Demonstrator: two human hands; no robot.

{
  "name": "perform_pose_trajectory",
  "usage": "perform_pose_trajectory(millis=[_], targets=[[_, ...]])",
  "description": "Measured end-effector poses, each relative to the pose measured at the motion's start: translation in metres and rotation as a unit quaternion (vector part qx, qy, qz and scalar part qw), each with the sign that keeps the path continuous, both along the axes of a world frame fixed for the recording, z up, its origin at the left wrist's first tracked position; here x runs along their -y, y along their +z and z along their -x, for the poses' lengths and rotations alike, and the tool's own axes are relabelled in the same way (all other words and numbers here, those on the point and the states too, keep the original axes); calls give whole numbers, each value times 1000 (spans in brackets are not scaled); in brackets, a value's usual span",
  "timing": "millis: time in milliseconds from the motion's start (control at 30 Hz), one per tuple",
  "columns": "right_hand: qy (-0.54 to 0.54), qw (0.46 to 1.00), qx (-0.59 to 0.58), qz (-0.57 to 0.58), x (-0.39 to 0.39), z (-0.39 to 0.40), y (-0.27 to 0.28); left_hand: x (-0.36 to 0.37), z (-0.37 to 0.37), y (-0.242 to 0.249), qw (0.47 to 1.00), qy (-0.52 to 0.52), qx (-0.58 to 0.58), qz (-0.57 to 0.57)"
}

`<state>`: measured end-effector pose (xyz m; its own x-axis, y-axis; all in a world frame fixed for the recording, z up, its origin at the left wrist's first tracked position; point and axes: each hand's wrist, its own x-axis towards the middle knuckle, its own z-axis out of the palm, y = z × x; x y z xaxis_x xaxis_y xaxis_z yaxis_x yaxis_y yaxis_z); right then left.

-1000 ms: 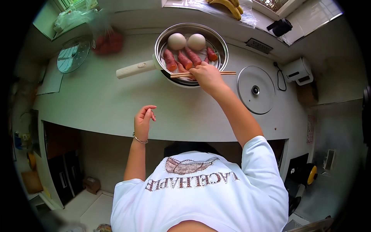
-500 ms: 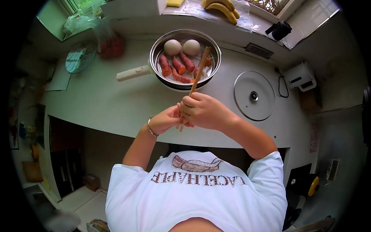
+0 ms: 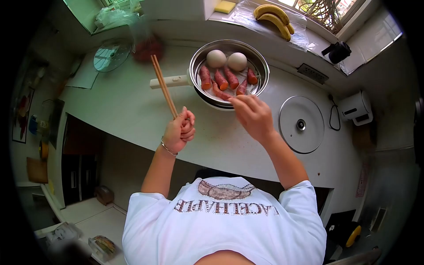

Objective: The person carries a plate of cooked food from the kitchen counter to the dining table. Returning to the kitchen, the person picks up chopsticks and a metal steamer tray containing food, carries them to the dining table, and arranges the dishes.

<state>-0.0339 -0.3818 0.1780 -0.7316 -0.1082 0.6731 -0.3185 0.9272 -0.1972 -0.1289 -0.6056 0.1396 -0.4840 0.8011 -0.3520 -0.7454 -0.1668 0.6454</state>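
A steel steamer pan (image 3: 266, 73) stands on the counter with a pale handle (image 3: 172, 81) pointing left. Inside it, two pale eggs (image 3: 216, 58) lie at the back and several pieces of red-skinned sweet potato (image 3: 220, 80) in front. My left hand (image 3: 180, 129), a bracelet on its wrist, is closed around a pair of chopsticks (image 3: 164, 86) that slant up past the handle. My right hand (image 3: 255, 115) is at the pan's near rim, fingers bent together beside the nearest sweet potato piece; whether they grip it is hidden.
A glass lid (image 3: 301, 125) lies on the counter right of the pan, near a white appliance (image 3: 356, 108) with a dark cord. Another lid (image 3: 112, 55) is at the back left. Bananas (image 3: 274, 20), a yellow sponge (image 3: 225, 6) and a black jug (image 3: 338, 52) sit on the sill.
My hands have moved apart. The chopsticks, earlier held between both hands, are now in my left hand alone and tilt left. My right hand has reached forward to the pan's rim.
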Motion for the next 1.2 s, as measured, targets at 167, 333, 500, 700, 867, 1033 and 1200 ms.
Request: perform_pose_trajectory(millis=[167, 333, 500, 700, 867, 1033, 1200], targets=[[-207, 932, 178, 241, -73, -42, -39, 60, 23, -22, 994, 111, -10, 18], [-234, 873, 271, 331, -97, -48, -57, 79, -2, -41, 968, 232, 24, 89], [-199, 825, 274, 451, -81, -30, -56, 99, -22, -43, 948, 308, 50, 57], [-63, 783, 229, 575, 4, -1, -28, 149, 27, -47, 934, 356, 28, -1], [21, 807, 302, 508, 108, 51, -38, 194, 137, -71, 897, 434, -39, 70], [-7, 734, 389, 556, 213, 127, -72, 251, 282, -100, 845, 500, -80, 172], [-20, 709, 426, 562, 276, 177, -85, 273, 392, -132, 802, 514, -85, 292]])
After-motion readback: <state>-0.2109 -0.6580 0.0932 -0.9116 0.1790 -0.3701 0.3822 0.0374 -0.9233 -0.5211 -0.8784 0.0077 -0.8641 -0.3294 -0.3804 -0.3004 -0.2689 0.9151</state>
